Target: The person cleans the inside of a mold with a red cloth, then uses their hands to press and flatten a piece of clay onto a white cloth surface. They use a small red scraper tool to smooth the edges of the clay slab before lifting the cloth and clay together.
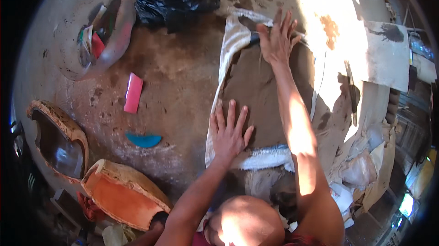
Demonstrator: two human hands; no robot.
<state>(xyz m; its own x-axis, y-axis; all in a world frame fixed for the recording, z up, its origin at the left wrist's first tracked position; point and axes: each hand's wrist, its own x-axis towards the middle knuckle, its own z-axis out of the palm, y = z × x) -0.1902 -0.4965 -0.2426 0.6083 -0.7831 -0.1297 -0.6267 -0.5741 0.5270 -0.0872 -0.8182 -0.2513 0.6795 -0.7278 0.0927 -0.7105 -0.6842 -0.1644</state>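
left hand: fingers spread wide and flat, palm pressing the near part of the brown clay slab. right hand: fingers extended, slightly fanned, resting on the slab's far edge, gripping nothing. the slab lies on a white cloth on the ground, right of a pink scraper.

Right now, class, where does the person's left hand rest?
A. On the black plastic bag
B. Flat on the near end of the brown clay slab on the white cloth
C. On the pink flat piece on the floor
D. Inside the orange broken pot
B: the left hand lies flat, fingers spread, on the near end of the brown clay slab lying on the white cloth.
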